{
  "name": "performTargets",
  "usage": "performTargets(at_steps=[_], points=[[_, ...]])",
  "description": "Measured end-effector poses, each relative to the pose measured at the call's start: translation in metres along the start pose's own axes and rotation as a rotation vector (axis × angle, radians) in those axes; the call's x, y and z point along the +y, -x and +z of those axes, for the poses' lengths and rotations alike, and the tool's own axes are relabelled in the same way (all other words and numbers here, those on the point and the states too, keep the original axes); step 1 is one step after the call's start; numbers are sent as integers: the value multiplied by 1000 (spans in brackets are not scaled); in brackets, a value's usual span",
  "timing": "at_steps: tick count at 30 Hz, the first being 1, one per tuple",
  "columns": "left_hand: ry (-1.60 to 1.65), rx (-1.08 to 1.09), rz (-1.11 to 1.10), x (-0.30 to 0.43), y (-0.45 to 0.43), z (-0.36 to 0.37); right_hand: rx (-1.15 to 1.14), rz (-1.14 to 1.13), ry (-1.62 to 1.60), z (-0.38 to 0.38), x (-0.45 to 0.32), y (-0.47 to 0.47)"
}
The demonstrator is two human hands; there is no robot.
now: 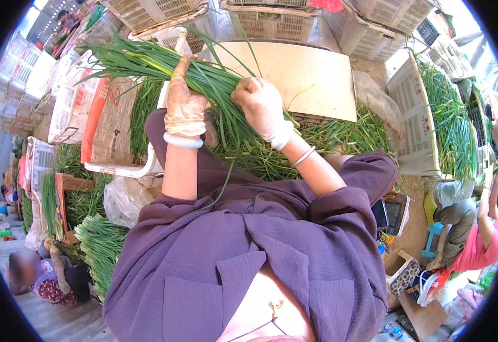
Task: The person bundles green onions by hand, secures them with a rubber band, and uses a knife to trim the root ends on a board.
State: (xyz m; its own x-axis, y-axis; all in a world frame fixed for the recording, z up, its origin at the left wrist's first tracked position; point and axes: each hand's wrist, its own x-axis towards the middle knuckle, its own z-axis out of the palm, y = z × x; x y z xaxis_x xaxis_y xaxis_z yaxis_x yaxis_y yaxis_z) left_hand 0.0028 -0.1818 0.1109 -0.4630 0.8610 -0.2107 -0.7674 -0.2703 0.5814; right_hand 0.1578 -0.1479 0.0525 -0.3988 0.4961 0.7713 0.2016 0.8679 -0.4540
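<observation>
A bunch of long green leafy stalks, probably garlic chives (155, 60), lies across both of my gloved hands, its loose leaf tips spread to the upper left. My left hand (185, 98) holds the bunch with the thumb raised over it. My right hand (259, 104) is curled, fingertips pinched at the lower right part of the bunch. Both gloves are thin, pale and stained. A pale board (313, 81) lies just beyond my right hand. Below the hands, loose green leaves and trimmings (270, 164) cover the ground between my legs.
Left stands a white crate (123, 169) with greens and a sack lining; a stacked bundle of stalks (99, 252) lies lower left. Plastic crates (274, 25) line the far side. A crate of greens (445, 119) stands right. People sit at lower left (56, 273) and right (475, 239).
</observation>
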Motion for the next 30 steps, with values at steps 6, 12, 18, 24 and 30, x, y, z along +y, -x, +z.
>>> performTargets(at_steps=[6,12,18,24,30], points=[[-23,123,34,-3,0,-2,246,402,-1012,-49,-44,-52],[45,98,166,23,-20,-35,76,507,-705,-136,-17,-1],[144,16,124,56,-42,-68,-275,584,586,-132,68,92],[177,98,108,58,-44,-67,10,835,-235,-75,70,125],[133,-153,106,89,-58,-114,133,895,-751,-72,44,103]])
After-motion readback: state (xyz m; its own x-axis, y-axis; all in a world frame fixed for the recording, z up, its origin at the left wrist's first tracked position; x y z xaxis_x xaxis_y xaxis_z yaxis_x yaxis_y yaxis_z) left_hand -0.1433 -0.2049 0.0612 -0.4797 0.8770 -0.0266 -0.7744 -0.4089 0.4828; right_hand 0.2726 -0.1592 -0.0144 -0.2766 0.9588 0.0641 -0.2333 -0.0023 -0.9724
